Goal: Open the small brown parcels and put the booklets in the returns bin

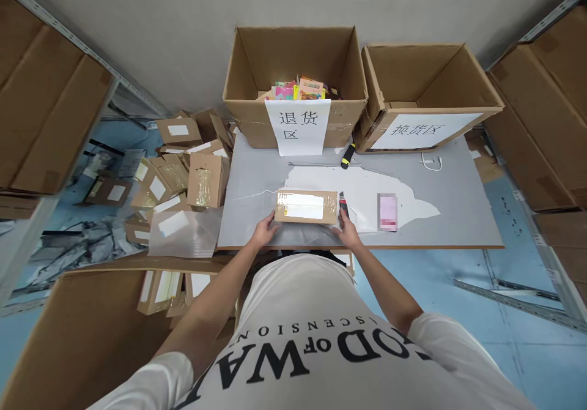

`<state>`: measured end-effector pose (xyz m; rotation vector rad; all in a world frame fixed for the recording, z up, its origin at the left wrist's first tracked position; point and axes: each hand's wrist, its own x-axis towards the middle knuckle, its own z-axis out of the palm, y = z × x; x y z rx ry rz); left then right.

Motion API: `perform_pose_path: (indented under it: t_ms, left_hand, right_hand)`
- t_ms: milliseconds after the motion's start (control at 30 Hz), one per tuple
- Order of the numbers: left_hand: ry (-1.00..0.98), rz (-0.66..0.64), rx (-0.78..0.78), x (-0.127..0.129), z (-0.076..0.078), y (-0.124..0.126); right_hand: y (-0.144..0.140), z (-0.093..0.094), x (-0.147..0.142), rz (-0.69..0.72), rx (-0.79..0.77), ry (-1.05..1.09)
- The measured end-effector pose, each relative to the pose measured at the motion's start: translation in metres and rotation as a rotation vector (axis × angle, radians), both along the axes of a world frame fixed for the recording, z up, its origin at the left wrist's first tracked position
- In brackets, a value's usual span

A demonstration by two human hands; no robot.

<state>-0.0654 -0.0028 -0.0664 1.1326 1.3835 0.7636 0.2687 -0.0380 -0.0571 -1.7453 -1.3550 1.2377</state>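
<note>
In the head view, the box [307, 207] lies near the table's [252, 168] front edge. The left hand [265, 231] touches its left end, grip unclear; the right hand [347, 232] grasps a knife [343, 203] beside its right end. Best keep the box steady and the knife angled away.

I count one table [463, 220], two large open cartons [345, 119] with two paper signs [300, 147], two utility knives [343, 202], one white cord [441, 163], one blurred pink item [387, 213], and two hands [265, 231] with one taped parcel [307, 213] between them. At left, over six small boxes [204, 180], too jumbled to count exactly.
</note>
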Motion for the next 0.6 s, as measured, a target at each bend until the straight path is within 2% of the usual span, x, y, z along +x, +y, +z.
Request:
perform_pose_path:
  t_ms: [67, 167, 300, 433, 600]
  left_hand:
    - [0.017, -0.031, 0.039, 0.007, -0.002, -0.003]
    - [0.038, -0.012, 0.049, 0.018, 0.0, -0.004]
    - [0.079, 0.025, 0.054, 0.021, 0.009, -0.002]
    - [0.117, 0.047, 0.069, 0.014, 0.025, 0.004]
    - [0.137, 0.03, 0.156, 0.011, 0.053, 0.016]
  right_hand:
    - [-0.001, 0.0, -0.005, 0.048, -0.007, -0.043]
    - [0.0, 0.002, -0.017, 0.107, 0.003, -0.127]
    - [0.001, 0.008, -0.026, 0.104, 0.038, -0.208]
    - [0.009, 0.02, -0.026, 0.13, 0.032, -0.232]
    - [0.029, 0.048, -0.021, 0.123, 0.124, -0.204]
